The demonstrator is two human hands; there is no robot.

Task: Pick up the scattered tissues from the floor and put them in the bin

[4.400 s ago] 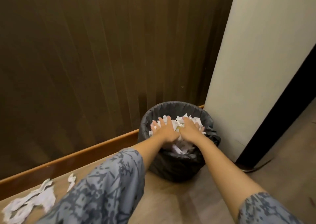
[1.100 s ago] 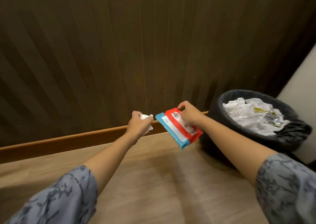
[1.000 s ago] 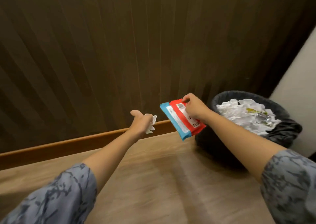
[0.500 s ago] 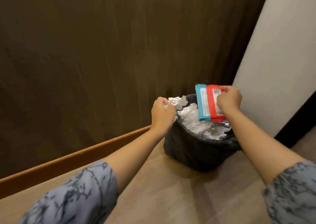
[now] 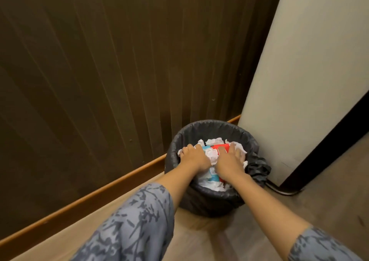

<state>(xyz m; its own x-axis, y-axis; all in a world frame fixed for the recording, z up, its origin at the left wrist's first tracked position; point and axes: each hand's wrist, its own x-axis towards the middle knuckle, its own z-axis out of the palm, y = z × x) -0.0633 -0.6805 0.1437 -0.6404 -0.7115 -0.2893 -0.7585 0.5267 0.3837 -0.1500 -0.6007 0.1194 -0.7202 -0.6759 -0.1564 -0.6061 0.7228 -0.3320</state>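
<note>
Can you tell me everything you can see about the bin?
The bin is small, round and dark, lined with a crinkly black plastic bag folded over its rim and bunched up on the right. It stands upright on the wooden floor, in the corner between the dark panelled wall and a pale wall. It is filled near the top with white tissues and a red and blue packet. The left hand and right hand lie flat on the pile inside.

Left hand (image 5: 194,157), right hand (image 5: 229,161) — flat, palms down.
</note>
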